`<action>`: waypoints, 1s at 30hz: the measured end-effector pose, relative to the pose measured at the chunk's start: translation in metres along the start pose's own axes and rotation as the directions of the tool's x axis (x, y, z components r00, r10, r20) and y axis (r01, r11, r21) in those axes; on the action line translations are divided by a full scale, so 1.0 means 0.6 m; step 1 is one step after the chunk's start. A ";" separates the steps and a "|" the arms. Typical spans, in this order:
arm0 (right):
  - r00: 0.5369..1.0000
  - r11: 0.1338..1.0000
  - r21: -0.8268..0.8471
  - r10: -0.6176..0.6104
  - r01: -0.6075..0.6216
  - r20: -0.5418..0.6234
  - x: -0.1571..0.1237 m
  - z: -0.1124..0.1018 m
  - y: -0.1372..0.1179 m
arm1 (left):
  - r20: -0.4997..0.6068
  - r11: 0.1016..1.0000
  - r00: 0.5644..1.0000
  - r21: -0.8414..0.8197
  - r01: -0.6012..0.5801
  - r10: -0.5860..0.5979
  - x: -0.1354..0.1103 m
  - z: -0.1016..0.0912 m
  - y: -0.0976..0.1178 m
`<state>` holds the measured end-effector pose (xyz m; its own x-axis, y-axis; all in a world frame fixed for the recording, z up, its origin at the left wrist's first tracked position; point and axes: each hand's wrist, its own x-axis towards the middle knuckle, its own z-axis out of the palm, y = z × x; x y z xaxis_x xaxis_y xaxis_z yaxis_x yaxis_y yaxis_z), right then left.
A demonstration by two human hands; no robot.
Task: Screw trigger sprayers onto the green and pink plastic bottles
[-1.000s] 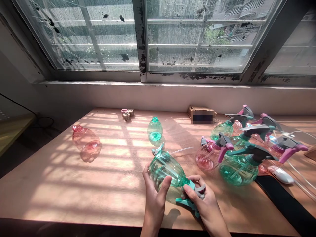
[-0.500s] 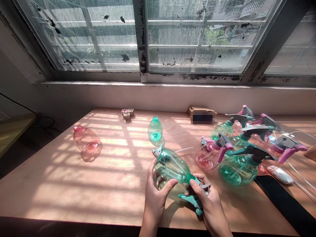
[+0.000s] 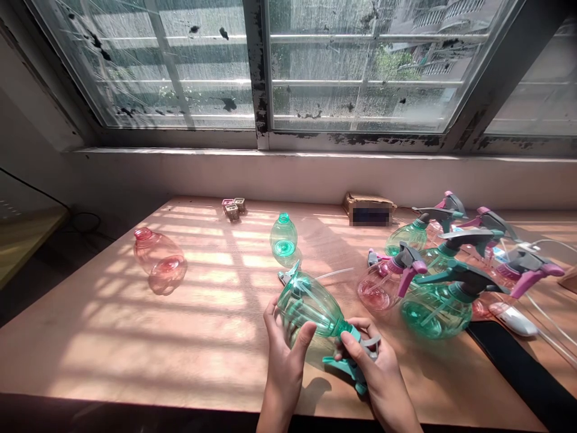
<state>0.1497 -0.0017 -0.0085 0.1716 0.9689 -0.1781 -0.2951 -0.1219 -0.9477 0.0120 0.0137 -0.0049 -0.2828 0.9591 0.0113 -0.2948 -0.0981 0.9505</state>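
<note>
A clear green spray bottle (image 3: 311, 305) lies tilted between my hands, its base toward the upper left and its neck toward the lower right. My left hand (image 3: 286, 346) is wrapped round the bottle's body near the base. At the neck, my right hand (image 3: 367, 355) grips the collar, its thumb on top. The green and grey spray head (image 3: 349, 368) sits at the neck, partly hidden by my right fingers. Behind the bottle's base lies a loose spray head (image 3: 288, 274), with a white dip tube (image 3: 336, 273) showing to its right.
A green bottle without a head (image 3: 283, 236) stands beyond my hands; a pink one (image 3: 160, 257) stands far left. Several assembled spray bottles (image 3: 437, 310) crowd the right, by a white mouse (image 3: 514, 319) and black pad (image 3: 523, 373). A cardboard box (image 3: 369, 210) sits by the wall.
Both hands and the bottle have shifted slightly left. My left thumb has moved a little away from the bottle's neck. My right hand still grips the neck.
</note>
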 end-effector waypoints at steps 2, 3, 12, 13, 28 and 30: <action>1.000 1.000 0.016 0.018 -0.018 0.007 -0.001 0.001 -0.001 | -0.046 1.000 0.999 0.018 0.019 -0.019 0.002 -0.002 -0.001; 1.000 0.999 0.023 0.027 -0.028 0.006 -0.001 0.001 -0.001 | -0.058 0.999 0.998 0.030 0.029 -0.027 0.004 -0.003 -0.003; 0.994 0.998 0.063 -0.021 0.028 -0.109 0.005 -0.006 0.004 | 0.083 0.997 0.995 0.057 0.051 -0.056 0.017 -0.015 -0.021; 0.996 0.998 0.059 -0.026 0.031 -0.087 0.004 -0.005 0.003 | 0.074 0.998 0.996 0.051 0.043 -0.046 0.016 -0.015 -0.021; 0.999 0.996 0.075 0.043 -0.043 0.008 -0.001 -0.001 -0.003 | -0.024 0.999 0.998 0.013 0.051 -0.051 0.009 -0.009 -0.007; 0.999 0.996 0.075 0.040 -0.040 0.003 -0.002 0.000 -0.006 | -0.008 0.998 0.998 0.012 0.055 -0.055 0.011 -0.011 -0.010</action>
<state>0.1507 -0.0024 -0.0052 0.1568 0.9640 -0.2147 -0.3716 -0.1438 -0.9172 0.0057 0.0186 -0.0126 -0.2738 0.9608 -0.0432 -0.2990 -0.0423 0.9533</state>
